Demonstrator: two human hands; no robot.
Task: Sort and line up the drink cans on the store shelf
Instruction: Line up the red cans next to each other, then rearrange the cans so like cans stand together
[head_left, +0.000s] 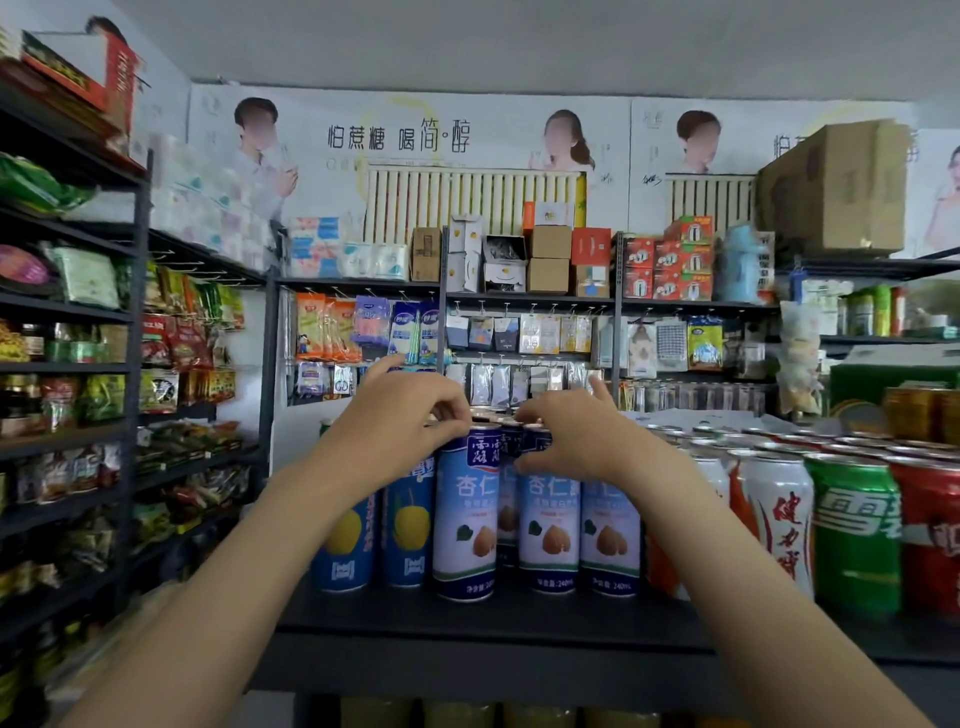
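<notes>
Currently left hand (400, 426) pinches the rim of the front almond-milk can (466, 512) at frame centre on the shelf (467, 618), right hand (566, 441) curls over the neighbouring can tops, grip unclear, probably to square the row.

Almond cans (466, 514): pale blue, navy bands, brown nut motif. Lemon cans (345, 535): blue, yellow fruit. Green can (856, 530): white lettering. Shelf (467, 618): black.
</notes>
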